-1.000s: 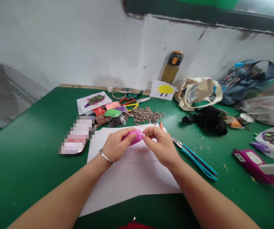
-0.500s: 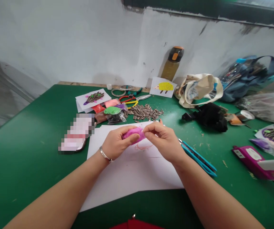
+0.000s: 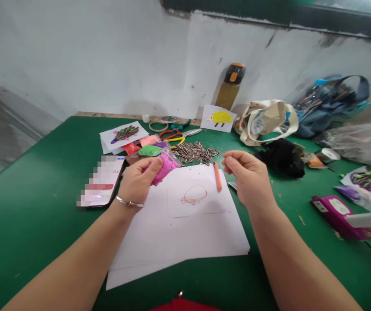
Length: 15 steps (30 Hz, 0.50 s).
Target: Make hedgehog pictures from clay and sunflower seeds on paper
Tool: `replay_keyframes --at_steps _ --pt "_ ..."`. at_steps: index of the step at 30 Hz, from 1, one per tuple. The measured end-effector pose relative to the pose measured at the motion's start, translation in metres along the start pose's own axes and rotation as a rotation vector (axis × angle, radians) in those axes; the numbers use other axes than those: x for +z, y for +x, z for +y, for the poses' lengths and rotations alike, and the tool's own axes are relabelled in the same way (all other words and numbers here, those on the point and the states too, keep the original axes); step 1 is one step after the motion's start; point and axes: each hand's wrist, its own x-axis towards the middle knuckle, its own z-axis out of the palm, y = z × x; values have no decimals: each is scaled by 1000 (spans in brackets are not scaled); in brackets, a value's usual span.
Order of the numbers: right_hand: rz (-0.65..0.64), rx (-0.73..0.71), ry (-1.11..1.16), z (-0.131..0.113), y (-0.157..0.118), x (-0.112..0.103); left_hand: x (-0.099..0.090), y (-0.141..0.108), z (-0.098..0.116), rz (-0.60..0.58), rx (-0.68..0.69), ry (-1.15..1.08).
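My left hand (image 3: 138, 179) grips a clear bag of pink modelling clay (image 3: 166, 167), thumb on top, above the left part of the paper sheets (image 3: 153, 242). Off to the right, my right hand (image 3: 245, 172) is raised with thumb and forefinger pinched together; whatever is between them, if anything, is too small to make out. Between my hands, the top sheet bears an orange outline drawing (image 3: 195, 194) of a rounded animal. An orange marker (image 3: 218, 176) lies on the paper near its upper right.
Behind the paper lie sunflower seeds (image 3: 195, 152), a green clay bag (image 3: 149, 150), pliers (image 3: 193, 132) and a seed-covered picture (image 3: 125, 133). A phone (image 3: 103, 183) is at left. A hedgehog card (image 3: 218, 118), bottle (image 3: 231, 88), tote bag (image 3: 269, 121), black cloth (image 3: 284, 157) and magenta device (image 3: 341, 216) stand rightward.
My hands have moved apart. The left went leftward with the pink clay bag, the right went rightward, away from the bag. The drawing and the orange marker are now uncovered.
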Motion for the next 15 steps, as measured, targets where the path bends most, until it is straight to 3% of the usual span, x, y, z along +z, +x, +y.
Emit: replay_keyframes --at_steps 8,12,15 --pt "-96 23 -120 -1 -2 -5 8 -1 2 -5 -250 -216" --pt "-74 -14 -140 -3 -3 -5 8 -3 0 -92 -222 -181" --pt "-226 -17 -165 -2 -10 4 10 -7 -3 -224 -196 -119"
